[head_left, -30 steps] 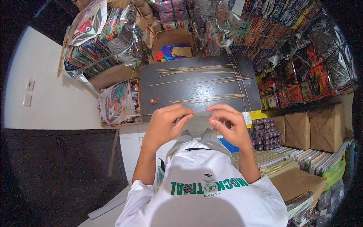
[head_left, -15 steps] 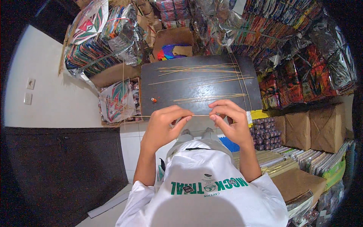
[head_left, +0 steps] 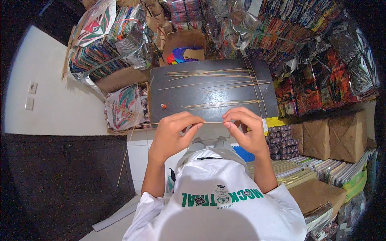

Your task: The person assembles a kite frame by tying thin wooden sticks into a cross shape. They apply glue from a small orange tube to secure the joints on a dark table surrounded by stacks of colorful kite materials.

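Observation:
A thin bamboo stick (head_left: 214,122) stretches level between my hands, just past the near edge of the dark table. My left hand (head_left: 173,130) pinches it between thumb and fingers, and the stick runs on to the left behind that hand. My right hand (head_left: 248,128) pinches its right end with thumb and fingertips. At the left, a second thin stick (head_left: 126,154) slants down across the floor and dark panel; it appears to cross the held one, but the joint is too small to make out. More thin sticks (head_left: 223,104) lie on the table (head_left: 173,94), beside a small orange spool (head_left: 163,106).
Left of the table stands a carton with a printed white, green and red kite sheet (head_left: 125,108). Stacks of wrapped colourful sheets (head_left: 96,58) rise behind. An open cardboard box (head_left: 185,39) sits at the back. Brown paper parcels (head_left: 345,136) are at the right.
The stick at the left has swung from upright to slanting down toward me. Both hands keep nearly the same place and grip.

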Available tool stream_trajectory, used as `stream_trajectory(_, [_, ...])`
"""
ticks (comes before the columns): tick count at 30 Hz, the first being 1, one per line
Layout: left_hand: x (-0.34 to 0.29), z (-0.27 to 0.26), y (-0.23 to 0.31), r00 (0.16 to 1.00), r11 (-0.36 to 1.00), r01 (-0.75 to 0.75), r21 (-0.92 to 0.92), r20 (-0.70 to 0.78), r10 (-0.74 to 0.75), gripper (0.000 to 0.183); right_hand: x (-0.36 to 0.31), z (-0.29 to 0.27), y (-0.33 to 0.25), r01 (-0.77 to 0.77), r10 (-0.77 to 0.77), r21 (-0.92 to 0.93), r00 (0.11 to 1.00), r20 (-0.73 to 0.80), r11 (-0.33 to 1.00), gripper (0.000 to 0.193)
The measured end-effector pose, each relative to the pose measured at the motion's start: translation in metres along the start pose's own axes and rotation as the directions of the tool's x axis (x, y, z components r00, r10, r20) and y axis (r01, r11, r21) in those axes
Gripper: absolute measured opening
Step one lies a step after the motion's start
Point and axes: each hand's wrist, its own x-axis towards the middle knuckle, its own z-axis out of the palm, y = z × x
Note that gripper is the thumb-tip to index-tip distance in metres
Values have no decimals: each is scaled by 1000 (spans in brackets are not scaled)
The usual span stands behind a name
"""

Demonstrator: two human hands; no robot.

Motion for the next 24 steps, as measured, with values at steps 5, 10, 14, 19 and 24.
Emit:
stream_trajectory(5, [1,-1,5,1000,1000,-16,8,18,16,11,1,1,-4,-5,5,-24,1000,6,1000,10])
stream_trajectory(10, [0,0,2,999,1000,-15,18,36,14,13,2,5,-2,8,-7,-38,1000,30,999,6])
stream_trajectory(14, [3,17,15,998,996,-56,67,-3,56,25,-2,15,2,-14,15,-33,999,29,999,6])
stream_trajectory(19, [3,39,19,977,939,-172,299,-71,201,34,-2,22,-11,-78,79,-13,996,51,997,9])
stream_trajectory(24, [4,41,13,976,955,-184,233,-70,205,26,-5,23,-8,-71,72,-55,997,-1,996,9])
